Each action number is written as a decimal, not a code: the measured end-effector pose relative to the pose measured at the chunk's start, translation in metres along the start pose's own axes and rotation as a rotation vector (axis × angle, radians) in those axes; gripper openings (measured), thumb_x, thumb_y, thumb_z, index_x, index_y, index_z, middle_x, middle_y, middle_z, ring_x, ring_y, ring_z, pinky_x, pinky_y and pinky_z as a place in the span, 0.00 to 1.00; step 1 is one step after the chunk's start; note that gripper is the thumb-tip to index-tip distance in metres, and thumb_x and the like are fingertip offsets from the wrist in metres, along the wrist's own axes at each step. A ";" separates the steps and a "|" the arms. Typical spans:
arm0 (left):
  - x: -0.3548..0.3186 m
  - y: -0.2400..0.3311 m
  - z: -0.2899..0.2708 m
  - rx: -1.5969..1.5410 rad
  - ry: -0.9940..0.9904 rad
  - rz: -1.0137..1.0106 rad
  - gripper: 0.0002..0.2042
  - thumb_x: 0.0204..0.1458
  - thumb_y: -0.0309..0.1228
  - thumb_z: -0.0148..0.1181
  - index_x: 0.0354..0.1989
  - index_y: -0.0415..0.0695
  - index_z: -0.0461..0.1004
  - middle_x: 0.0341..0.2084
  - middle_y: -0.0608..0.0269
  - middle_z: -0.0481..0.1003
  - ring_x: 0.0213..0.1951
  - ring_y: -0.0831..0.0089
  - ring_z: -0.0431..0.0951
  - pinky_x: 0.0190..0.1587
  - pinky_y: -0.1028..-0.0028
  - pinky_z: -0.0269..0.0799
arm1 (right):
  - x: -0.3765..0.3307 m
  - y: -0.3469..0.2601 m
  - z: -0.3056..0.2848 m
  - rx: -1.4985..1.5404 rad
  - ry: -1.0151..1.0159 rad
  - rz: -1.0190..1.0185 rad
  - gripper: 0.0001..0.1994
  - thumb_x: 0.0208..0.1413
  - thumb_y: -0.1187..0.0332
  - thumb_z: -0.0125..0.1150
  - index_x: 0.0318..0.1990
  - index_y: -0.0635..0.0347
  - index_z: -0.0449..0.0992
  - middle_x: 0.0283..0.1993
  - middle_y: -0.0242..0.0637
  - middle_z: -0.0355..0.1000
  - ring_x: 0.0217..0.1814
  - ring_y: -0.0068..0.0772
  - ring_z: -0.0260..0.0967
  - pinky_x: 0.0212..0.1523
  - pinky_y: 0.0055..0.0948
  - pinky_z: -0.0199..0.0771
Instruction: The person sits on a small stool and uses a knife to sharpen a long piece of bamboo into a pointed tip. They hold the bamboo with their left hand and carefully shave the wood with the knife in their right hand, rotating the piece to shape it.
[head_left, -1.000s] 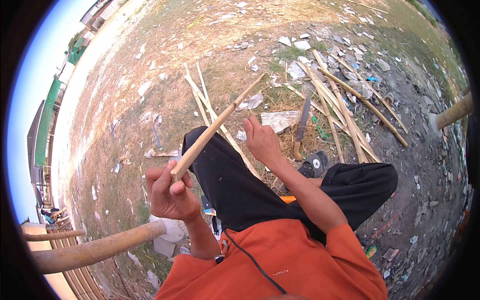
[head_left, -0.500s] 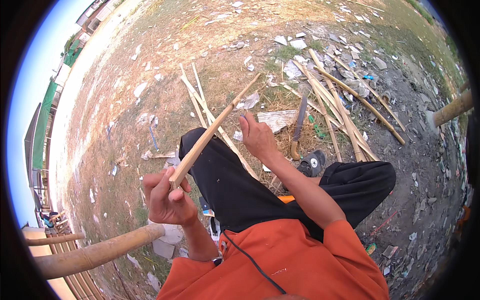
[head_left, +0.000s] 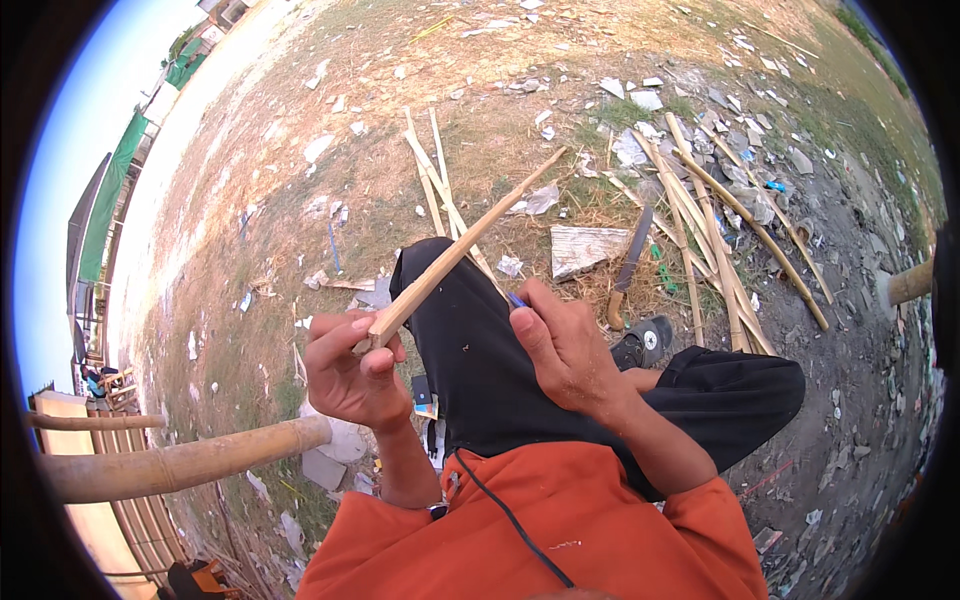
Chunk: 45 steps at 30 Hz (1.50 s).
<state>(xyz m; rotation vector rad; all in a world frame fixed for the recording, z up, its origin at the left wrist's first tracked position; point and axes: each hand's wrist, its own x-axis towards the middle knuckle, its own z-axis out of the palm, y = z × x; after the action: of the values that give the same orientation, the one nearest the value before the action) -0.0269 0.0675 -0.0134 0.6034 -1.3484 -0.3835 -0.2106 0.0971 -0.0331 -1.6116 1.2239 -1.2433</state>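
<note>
My left hand (head_left: 356, 372) pinches the near end of a long split bamboo stick (head_left: 462, 247) between thumb and fingers. The stick slants up and away to the right above my left knee, and its cut end faces me. My right hand (head_left: 572, 350) is closed, thumb on top, to the right of the stick and apart from it. Past its thumb pokes the blue end of a small thing (head_left: 517, 300); the rest is hidden in the fist, so I cannot tell its kind.
A machete with a wooden handle (head_left: 628, 265) lies beside a flat whitish board (head_left: 590, 248). Split bamboo strips (head_left: 705, 235) are piled ahead right, others (head_left: 430, 165) ahead left. Bamboo poles (head_left: 190, 468) stick in from the left and right. Litter covers the ground around my sandal (head_left: 648, 342).
My right hand has come back toward my body, away from the stick's middle, and now lies lower and closer. The left hand still pinches the stick. The view has shifted slightly.
</note>
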 end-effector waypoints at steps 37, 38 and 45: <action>-0.005 0.000 0.009 -0.058 -0.033 0.050 0.16 0.49 0.37 0.64 0.32 0.36 0.68 0.25 0.56 0.67 0.15 0.77 0.65 0.16 0.81 0.57 | 0.032 0.083 0.021 -0.429 0.237 0.153 0.16 0.63 0.57 0.42 0.30 0.59 0.68 0.14 0.52 0.64 0.19 0.59 0.66 0.20 0.52 0.61; -0.005 -0.004 0.009 -0.069 -0.029 0.056 0.16 0.49 0.37 0.64 0.32 0.36 0.68 0.25 0.56 0.67 0.15 0.77 0.65 0.16 0.81 0.57 | 0.031 0.073 0.021 -0.369 0.220 0.106 0.16 0.63 0.57 0.42 0.30 0.59 0.68 0.14 0.52 0.64 0.19 0.60 0.66 0.20 0.52 0.62; -0.001 -0.001 0.008 0.013 -0.066 0.071 0.16 0.53 0.41 0.60 0.32 0.39 0.66 0.23 0.63 0.61 0.17 0.81 0.60 0.14 0.82 0.54 | 0.045 0.101 0.022 -0.368 0.266 0.085 0.16 0.63 0.57 0.43 0.29 0.59 0.67 0.14 0.53 0.64 0.19 0.60 0.66 0.21 0.52 0.62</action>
<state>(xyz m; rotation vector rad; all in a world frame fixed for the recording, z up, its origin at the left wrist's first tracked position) -0.0354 0.0656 -0.0145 0.5558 -1.4325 -0.3396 -0.2096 0.0270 -0.1215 -1.6619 1.7541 -1.2603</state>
